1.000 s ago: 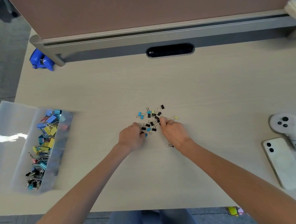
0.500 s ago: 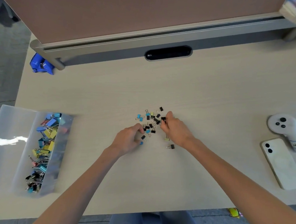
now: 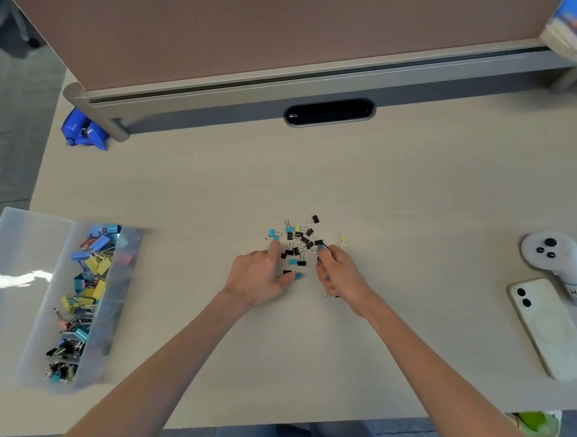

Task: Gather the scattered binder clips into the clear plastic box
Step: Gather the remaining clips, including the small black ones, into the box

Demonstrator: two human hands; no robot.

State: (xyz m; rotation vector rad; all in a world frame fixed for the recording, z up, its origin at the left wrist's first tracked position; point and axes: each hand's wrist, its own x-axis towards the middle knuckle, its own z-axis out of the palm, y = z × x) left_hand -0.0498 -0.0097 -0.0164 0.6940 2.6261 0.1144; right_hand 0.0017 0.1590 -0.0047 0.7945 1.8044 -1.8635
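Desk (image 3: 417,192), binder clips (image 3: 299,242), box (image 3: 82,303), phone (image 3: 550,329)

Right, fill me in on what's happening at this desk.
A person is gathering small binder clips scattered mid-desk. The left hand has a finger out at the pile's left edge; the right hand pinches at clips on its right. The clear plastic box, far left, already holds many clips. A phone lies at right.

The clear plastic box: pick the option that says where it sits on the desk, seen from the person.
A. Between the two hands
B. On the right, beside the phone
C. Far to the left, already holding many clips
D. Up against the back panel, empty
C: the clear plastic box lies at the desk's left edge with coloured clips inside, well left of the left hand.
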